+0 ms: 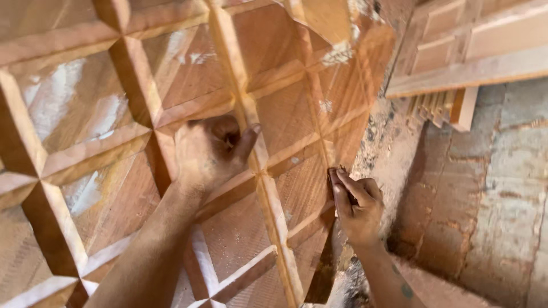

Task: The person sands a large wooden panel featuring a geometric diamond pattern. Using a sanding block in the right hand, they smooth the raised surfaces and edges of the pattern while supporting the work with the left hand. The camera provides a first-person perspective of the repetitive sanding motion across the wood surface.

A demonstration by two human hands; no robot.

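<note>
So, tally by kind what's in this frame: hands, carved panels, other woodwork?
Hands: 2, the left hand flat on the panel, the right hand at its edge
Carved wooden panel: 1
Stacked wooden frame pieces: 1 pile
Total: 4

Count: 2 hands, left hand (208, 151) and right hand (357, 208). 1 carved panel (103, 114) under them, raised square fields in a grid; cropped by the frame, so field count unclear. 1 more panelled piece (468, 51) upper right. 1 brick wall (496, 211).
</note>
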